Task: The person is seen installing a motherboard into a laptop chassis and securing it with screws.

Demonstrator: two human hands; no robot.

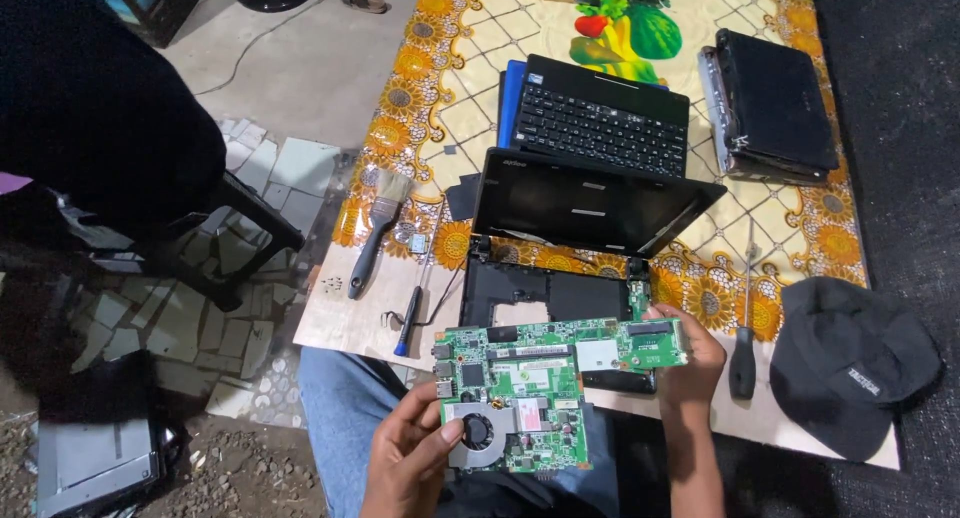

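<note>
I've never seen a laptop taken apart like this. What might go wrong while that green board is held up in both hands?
The green circuit board is held in the air by the left hand and right hand at its edges; a slip could drop it onto the open laptop shell. The left thumb lies by the small fan, which may bend under pressure. Small loose screws sit near the board edge and could roll off.
</note>
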